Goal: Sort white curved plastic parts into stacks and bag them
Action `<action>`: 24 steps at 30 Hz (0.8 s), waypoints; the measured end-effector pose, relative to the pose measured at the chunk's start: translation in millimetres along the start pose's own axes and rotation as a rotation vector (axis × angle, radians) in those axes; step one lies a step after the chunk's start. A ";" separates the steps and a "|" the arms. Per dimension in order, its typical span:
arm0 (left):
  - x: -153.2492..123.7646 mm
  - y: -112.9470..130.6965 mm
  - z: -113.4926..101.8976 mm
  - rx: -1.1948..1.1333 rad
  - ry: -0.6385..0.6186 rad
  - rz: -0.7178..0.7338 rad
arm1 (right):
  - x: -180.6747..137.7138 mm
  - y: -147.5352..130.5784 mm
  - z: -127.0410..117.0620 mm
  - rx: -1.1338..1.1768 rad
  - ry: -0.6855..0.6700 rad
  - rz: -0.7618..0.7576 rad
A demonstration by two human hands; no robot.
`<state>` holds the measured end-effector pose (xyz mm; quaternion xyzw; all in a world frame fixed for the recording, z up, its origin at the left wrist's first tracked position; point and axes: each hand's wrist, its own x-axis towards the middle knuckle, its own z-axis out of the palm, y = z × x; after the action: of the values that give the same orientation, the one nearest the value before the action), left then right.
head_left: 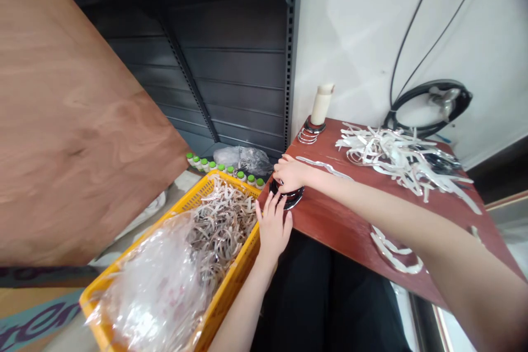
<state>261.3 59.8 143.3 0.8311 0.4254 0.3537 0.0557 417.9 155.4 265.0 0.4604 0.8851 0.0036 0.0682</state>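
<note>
At the table's left edge lies a glossy black curved band, ring-like in outline. My right hand reaches across from the right with its fingers bent down over the band's far side; the fingertips are partly hidden. Below it, my left hand has its fingers stretched and apart, the tips at the band's near edge. A pale wavy strip lies just beyond my right forearm. Under that forearm, more whitish curved strips rest near the front edge.
The reddish-brown table carries a heap of white strips and a cream cylinder on a dark ring base. A yellow crate at left holds many curved strips and a clear plastic bag. Green-capped bottles stand behind.
</note>
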 end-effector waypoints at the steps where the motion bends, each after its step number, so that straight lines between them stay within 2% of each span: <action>1: -0.2 0.0 0.1 -0.005 -0.001 -0.001 | -2.0 4.2 2.8 0.044 0.027 0.007; 5: -0.7 0.0 0.5 -0.025 -0.005 -0.011 | -15.6 19.7 4.4 0.194 0.191 0.066; 7: -0.7 -0.1 0.8 -0.029 -0.006 -0.015 | -21.8 22.1 3.7 0.239 0.234 0.200; 9: -0.7 -0.1 1.0 -0.029 -0.010 -0.016 | -25.9 19.5 4.8 0.280 0.179 0.366; 11: -0.8 0.0 0.8 -0.028 -0.014 -0.020 | -28.0 12.8 8.0 0.339 0.088 0.438; 16: -0.7 0.8 -0.3 -0.026 -0.020 -0.018 | -31.5 -12.3 16.2 0.442 0.002 0.394; 21: -0.9 -1.0 0.4 -0.072 -0.009 -0.023 | -40.2 -31.0 16.3 0.441 0.000 0.396; 24: -6.9 -5.7 0.6 -0.164 0.060 -0.048 | -45.2 -35.5 15.8 0.435 0.033 0.370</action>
<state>255.3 58.4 136.9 0.8024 0.4162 0.4107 0.1192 416.5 97.2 252.2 0.6179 0.7669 -0.1665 -0.0485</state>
